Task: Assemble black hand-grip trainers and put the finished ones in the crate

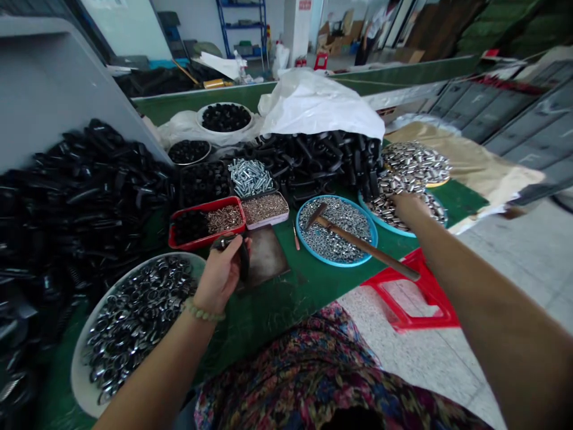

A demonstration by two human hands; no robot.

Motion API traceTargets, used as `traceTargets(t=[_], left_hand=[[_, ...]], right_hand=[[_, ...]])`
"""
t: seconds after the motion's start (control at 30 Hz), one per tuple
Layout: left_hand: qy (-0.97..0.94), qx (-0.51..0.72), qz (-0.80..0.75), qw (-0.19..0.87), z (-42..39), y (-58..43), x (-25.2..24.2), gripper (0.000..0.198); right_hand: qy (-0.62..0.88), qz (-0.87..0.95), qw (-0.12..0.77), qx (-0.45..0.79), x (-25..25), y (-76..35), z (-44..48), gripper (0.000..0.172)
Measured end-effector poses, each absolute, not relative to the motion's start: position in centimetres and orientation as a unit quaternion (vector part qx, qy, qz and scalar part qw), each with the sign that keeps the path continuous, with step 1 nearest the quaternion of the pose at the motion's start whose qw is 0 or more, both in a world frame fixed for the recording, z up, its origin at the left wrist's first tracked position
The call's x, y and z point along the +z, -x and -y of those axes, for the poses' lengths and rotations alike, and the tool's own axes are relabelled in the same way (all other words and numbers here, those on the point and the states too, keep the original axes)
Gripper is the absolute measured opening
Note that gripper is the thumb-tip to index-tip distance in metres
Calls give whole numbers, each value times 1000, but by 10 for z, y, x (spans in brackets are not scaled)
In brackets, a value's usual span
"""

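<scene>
My left hand is closed around a black curved plastic part, held at the left edge of a flat metal plate. My right hand reaches into a blue-rimmed tray of shiny silver metal cylinders; its fingertips are hidden among them. Between my hands, a wooden-handled hammer lies across a blue basin of small silver parts. Close to my left forearm is a white basin full of chrome rings.
Black parts are heaped on the left, with more under a white sheet. A red tray holds rivet-like pieces and black parts. Beside it are silver screws. A red stool stands below the table edge.
</scene>
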State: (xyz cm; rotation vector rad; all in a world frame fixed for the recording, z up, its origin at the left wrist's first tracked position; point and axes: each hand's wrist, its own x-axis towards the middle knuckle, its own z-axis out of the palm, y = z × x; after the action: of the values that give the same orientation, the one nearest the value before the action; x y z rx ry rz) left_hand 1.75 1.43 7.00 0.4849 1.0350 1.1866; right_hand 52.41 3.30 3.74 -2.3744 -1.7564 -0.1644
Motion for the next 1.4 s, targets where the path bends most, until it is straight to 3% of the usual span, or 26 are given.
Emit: traceTargets(t=[0.1,0.17,0.27,0.43,0.57,0.7,0.8,1.03,1.4], left_hand=[[-244,558,-454,650,-13,-25,65,36],[-253,557,-464,641,-11,-25,63,43],[-272,551,-474,631,-4,-24,61,48],[-286,520,-504,627,5,-24,61,53],[-241,515,-494,657,9,-21,65,40],[-220,510,-445,702,14,-18,66,37],[-291,512,-450,671,18,-16,63,45],[-542,495,-481,479,22,-7,55,65],[-663,450,-467,374,26,-5,60,59]], right_hand=[[811,574,107,-33,41,-522,-34,19],[825,529,195,-36,45,-513,-35,21],[824,450,344,-24,52,-483,-36,38],[629,466,553,286,61,-371,-22,26],[519,491,534,453,66,-268,2,32],[435,508,501,549,68,-209,13,25],[414,526,501,549,70,-191,9,21],[418,575,455,536,73,-174,2,20],[427,653,379,498,85,-185,6,17]])
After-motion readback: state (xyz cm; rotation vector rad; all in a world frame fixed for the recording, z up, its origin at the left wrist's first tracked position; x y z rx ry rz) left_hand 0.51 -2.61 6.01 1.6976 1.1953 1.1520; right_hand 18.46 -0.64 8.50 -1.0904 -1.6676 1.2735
